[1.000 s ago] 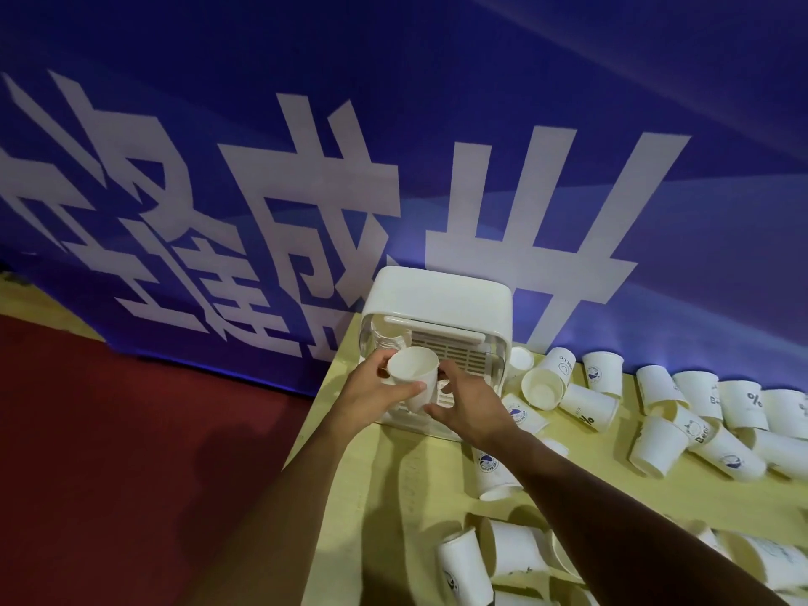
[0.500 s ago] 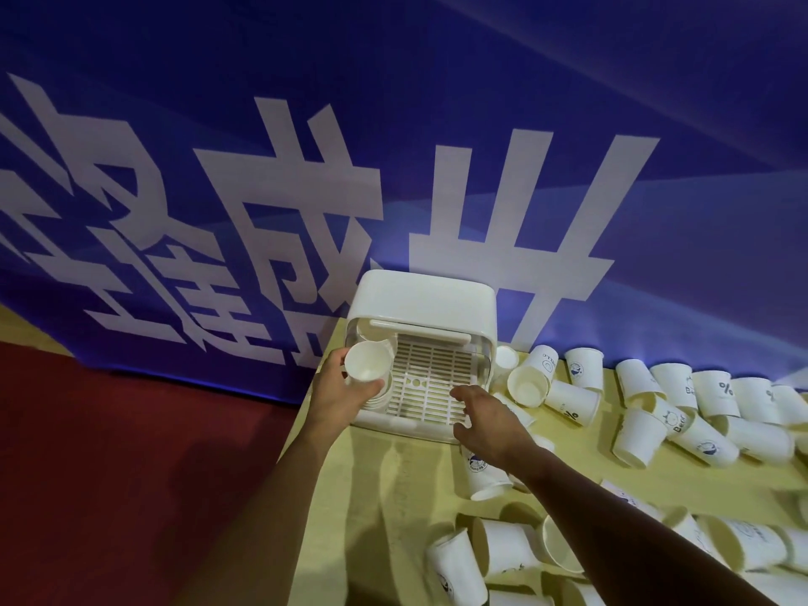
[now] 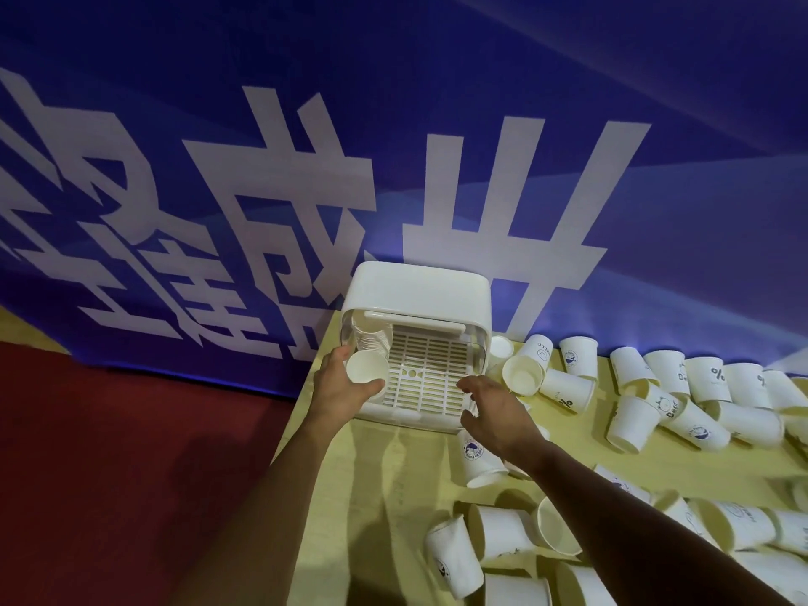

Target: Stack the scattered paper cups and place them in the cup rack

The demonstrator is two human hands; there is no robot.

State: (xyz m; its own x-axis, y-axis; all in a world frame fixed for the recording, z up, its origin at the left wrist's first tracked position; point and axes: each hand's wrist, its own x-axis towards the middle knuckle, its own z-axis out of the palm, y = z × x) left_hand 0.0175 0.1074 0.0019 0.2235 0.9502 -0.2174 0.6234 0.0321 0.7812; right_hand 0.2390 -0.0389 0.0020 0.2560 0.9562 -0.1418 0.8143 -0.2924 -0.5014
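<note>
The white cup rack stands at the table's far left corner, its front open over a slatted tray. My left hand grips a stack of white paper cups lying on its side in the rack's left part, mouth toward me. More nested cups show behind it inside the rack. My right hand hovers with relaxed fingers at the tray's front right corner, holding nothing. Several loose paper cups lie scattered across the table to the right.
The yellow table ends just left of the rack, with red floor below. A blue banner with large white characters hangs close behind. More cups crowd the near right side.
My left hand has carried the cup stack from the rack's middle front into its left side. My right hand let go of the stack and drew back to the right front corner.
</note>
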